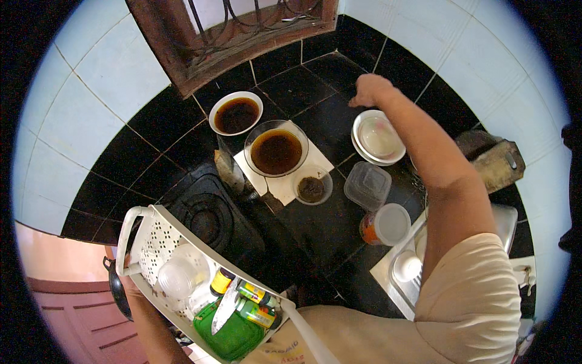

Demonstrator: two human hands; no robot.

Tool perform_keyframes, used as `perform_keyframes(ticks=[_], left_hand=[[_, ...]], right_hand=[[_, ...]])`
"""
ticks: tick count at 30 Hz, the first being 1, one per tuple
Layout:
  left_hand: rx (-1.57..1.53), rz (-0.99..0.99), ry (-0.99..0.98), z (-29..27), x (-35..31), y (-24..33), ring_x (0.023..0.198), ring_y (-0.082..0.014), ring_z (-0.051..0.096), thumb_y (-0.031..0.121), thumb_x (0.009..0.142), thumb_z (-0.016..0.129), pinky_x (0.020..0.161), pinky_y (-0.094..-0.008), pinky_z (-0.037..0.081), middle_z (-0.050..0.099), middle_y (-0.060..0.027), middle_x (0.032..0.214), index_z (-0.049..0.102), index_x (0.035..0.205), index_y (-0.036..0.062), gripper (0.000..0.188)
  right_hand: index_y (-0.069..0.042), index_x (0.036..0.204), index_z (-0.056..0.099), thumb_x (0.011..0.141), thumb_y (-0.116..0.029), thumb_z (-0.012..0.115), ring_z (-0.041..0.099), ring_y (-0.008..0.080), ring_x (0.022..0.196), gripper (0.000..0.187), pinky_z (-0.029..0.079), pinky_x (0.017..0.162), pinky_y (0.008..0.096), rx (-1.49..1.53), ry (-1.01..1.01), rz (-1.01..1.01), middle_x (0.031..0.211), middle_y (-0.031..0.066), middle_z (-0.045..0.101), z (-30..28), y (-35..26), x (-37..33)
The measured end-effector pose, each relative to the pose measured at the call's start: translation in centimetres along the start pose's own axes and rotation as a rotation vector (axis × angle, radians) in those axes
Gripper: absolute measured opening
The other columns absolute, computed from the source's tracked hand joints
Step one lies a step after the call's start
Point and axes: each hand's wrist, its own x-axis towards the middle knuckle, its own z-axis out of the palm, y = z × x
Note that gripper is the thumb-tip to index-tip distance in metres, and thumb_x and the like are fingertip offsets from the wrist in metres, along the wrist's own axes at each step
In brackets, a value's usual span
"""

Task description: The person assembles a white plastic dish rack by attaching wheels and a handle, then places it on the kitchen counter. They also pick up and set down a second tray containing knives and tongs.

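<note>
On the left, I hold a white plastic basket (159, 330) tilted against my body. My left hand (125, 267) is at its side below the handle, with most of its fingers hidden. Inside lie a clear round container (182, 277), a knife (225, 310), several small bottles (257, 312) with yellow and green labels, and a green tub (227, 337). Across the counter my right arm stretches out, and my right hand (371, 89) hangs just beyond two stacked white bowls (379, 138). Its bent fingers point down and left, mostly concealed by the back of the hand.
On the black-tiled counter stand a white bowl (236, 113) and a glass bowl (276, 148) of dark liquid. Nearby are a small bowl (312, 185), a clear square container (367, 186), a lidded jar (385, 225), a stove (212, 221) and a metal sink (405, 285).
</note>
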Motion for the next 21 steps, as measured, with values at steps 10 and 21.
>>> perform_keyframes(ticks=[10, 21], left_hand=[[0.046, -0.038, 0.114, 2.4, 5.5, -1.4, 0.091, -0.0312, 0.065, 0.031, 0.082, 0.056, 0.082, -0.0444, 0.054, 0.065, -0.0197, 0.103, 0.059, 0.110, -0.0031, 0.045], [0.107, -0.081, 0.197, 7.1, 8.3, -3.6, 0.091, -0.0310, 0.065, 0.031, 0.082, 0.056, 0.082, -0.0443, 0.054, 0.065, -0.0195, 0.102, 0.060, 0.110, -0.0032, 0.044]], right_hand=[[-0.005, 0.106, 0.069, 0.082, -0.015, 0.053, 0.064, 0.0290, 0.103, 0.030, 0.054, 0.078, 0.0458, -0.284, -0.275, -0.179, 0.114, 0.0137, 0.065, 8.4, -5.7, 9.0], [-0.003, 0.098, 0.069, 0.080, -0.014, 0.056, 0.064, 0.0334, 0.100, 0.025, 0.052, 0.083, 0.0433, 0.115, -0.008, 0.106, 0.109, 0.0151, 0.066, 4.5, 14.0, 14.3]])
